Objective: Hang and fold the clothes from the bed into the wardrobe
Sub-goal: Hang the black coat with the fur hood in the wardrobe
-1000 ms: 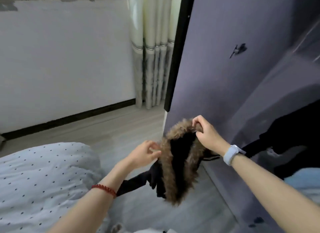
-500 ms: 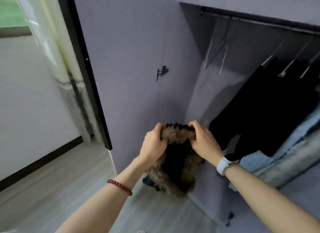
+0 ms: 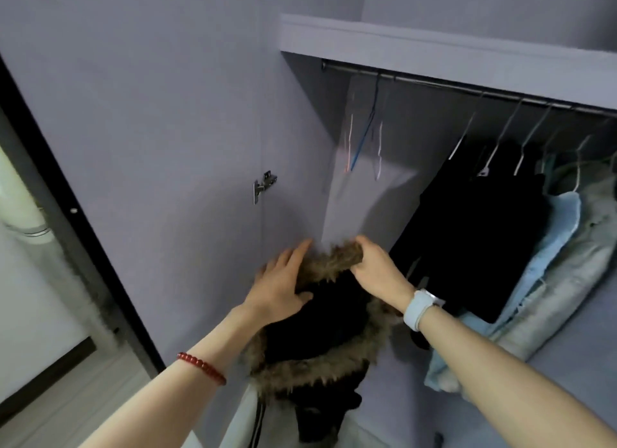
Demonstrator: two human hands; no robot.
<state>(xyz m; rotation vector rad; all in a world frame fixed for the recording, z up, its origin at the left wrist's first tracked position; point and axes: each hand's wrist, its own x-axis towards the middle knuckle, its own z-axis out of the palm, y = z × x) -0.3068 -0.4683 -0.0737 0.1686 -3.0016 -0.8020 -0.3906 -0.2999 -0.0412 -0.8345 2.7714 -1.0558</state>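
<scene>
The right hand (image 3: 374, 270) is gripping the fur trim of the black coat (image 3: 320, 317), held before the open wardrobe (image 3: 434, 43). The left hand (image 3: 280, 280) is resting on the coat, fingers extended.

Shaggy fur trim (image 3: 334, 264) on black cloth coat (image 3: 327, 321); matt wardrobe door (image 3: 167, 114); metal rail (image 3: 467, 89).

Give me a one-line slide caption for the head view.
Right hand grips the black coat's fur-trimmed hood, left hand open against it, before the wardrobe rail.
</scene>
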